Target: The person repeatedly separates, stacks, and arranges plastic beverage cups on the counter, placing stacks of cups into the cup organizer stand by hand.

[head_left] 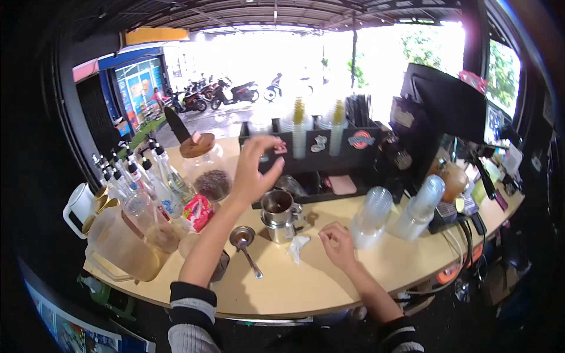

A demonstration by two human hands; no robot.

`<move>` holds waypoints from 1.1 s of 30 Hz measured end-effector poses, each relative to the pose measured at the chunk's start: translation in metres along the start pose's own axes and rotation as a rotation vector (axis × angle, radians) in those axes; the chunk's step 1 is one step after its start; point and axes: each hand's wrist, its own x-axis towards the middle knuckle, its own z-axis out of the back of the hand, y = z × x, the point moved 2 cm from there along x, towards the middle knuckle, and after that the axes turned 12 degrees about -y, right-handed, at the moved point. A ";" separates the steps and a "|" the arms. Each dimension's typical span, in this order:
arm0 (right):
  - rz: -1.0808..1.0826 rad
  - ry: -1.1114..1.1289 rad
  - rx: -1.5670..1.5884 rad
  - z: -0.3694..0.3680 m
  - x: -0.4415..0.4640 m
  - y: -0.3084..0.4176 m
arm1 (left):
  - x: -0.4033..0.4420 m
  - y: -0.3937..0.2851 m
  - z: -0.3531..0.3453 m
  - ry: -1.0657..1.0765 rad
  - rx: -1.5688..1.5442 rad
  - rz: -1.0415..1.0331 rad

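Note:
My left hand (257, 170) is raised over the counter with thumb and fingers apart and holds nothing. Below and to its right, a metal coffee drip filter (276, 203) sits on a shiny metal cup (282, 232). My right hand (339, 246) hovers low over the counter, its fingers curled in with nothing visible in them. Between that hand and the cup lies a crumpled white tissue (298, 247). A metal scoop (242, 237) with brown residue rests left of the cup. Behind my left forearm stands a glass jar (206, 170) of dark contents with a wooden lid.
Stacked plastic cups (375, 217) stand to the right, near a black monitor (442, 109). A black organizer (329, 144) holds more cups and straws at the back. Pump bottles (156, 182), a red packet (199, 212) and a large plastic pitcher (126, 244) crowd the left.

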 end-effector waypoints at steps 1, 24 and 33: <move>-0.016 -0.006 -0.011 0.005 0.001 0.004 | -0.020 -0.015 -0.009 0.052 -0.048 0.028; -0.359 0.013 -0.046 0.113 0.018 -0.044 | -0.165 -0.083 -0.187 0.609 -0.425 0.774; -0.264 -0.040 -0.009 0.120 0.049 -0.024 | -0.166 -0.083 -0.185 0.549 -0.512 0.715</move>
